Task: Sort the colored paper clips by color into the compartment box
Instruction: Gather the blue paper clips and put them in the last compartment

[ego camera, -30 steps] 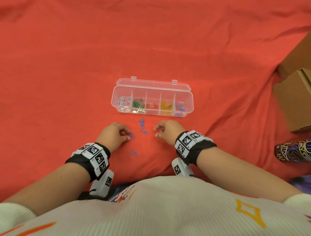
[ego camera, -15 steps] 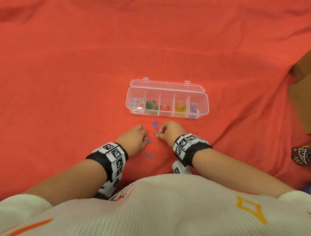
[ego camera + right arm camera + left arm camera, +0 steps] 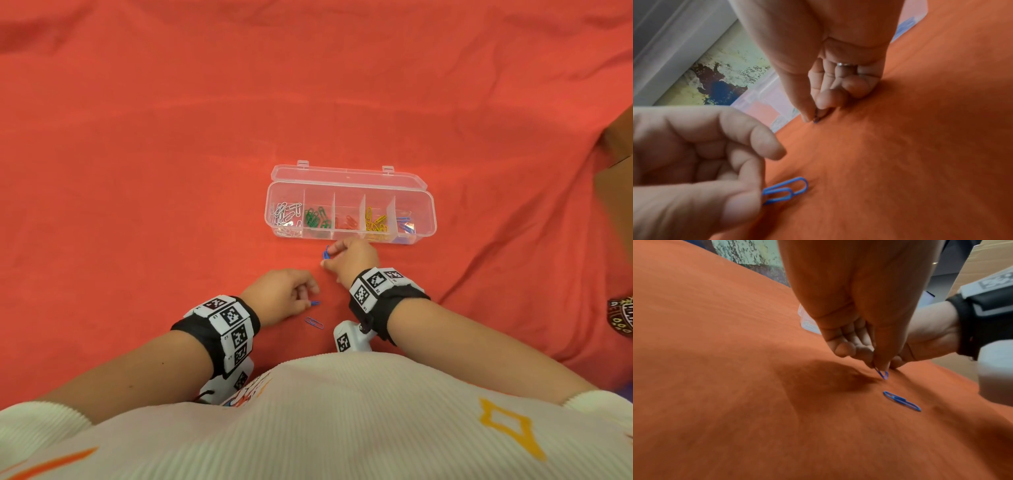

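- The right hand (image 3: pixel 351 262) pinched a blue clip (image 3: pixel 326 253) between thumb and forefinger, low over the cloth (image 3: pixel 171 171), just in front of the box (image 3: pixel 432 219); its other fingers were curled in.
- In the right wrist view that same pinch showed only a tip of the clip (image 3: pixel 816 119) below the fingertips (image 3: pixel 823 103).
- The left hand (image 3: pixel 281 294) lay nearer the body, to the left of the right hand and apart from it, pinching a second clip (image 3: pixel 314 303) by one end, with the free end pointing right.
- The left wrist view showed this second clip (image 3: pixel 882 374) hanging from the fingertips (image 3: pixel 882 365), very close to the cloth; whether it touched is unclear.
- A third clip (image 3: pixel 314 322) lay loose on the cloth just below the left hand's fingers, touched by neither hand.
- The box sat open beyond both hands, lid folded back, with five compartments in a row: white clips (image 3: pixel 286 216) at the left end, then green (image 3: pixel 317 217), red (image 3: pixel 347 222), yellow (image 3: pixel 375 222) and blue (image 3: pixel 404 222) at the right end.
- The right hand was nearest the red and yellow compartments.
- A cardboard carton (image 3: pixel 616 164) stood at the right edge, well apart from the box.
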Available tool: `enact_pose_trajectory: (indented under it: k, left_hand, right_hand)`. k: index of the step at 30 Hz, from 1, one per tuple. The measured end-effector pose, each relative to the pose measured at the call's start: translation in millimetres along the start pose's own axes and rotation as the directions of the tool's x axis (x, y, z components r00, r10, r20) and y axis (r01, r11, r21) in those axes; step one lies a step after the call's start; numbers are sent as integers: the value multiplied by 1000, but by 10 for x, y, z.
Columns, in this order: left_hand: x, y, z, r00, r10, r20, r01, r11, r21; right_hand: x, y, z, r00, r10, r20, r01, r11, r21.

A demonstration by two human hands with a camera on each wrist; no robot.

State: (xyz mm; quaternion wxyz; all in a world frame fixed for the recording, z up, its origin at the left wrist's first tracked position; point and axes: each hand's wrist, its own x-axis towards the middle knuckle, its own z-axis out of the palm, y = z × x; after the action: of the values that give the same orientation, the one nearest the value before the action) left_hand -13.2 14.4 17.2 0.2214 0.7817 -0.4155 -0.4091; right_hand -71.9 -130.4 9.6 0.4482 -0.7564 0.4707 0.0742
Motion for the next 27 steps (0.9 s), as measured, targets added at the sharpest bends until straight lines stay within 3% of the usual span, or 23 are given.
enact_pose_trajectory:
  k: [8,16,24,27]
  left_hand:
    - [-60,-59,47,994,36,102,-48,993,109]
    - [-83,-47,114,995,48,89,-64,980,188]
    - [-73,37,165,993,50,109,-79,957,281]
    - [-72,86,199,991,96,93,-124,922,367]
  right_hand:
    - [-80,-55,-56,998,-57,28,62,972,-226]
    - [-143,-41,-69,994,-75,81,98,938,-333]
    - [-67,176,-304,997,-47,55,61,957,-282]
    - [-71,318,-402,994,-36,107,52,987,-152]
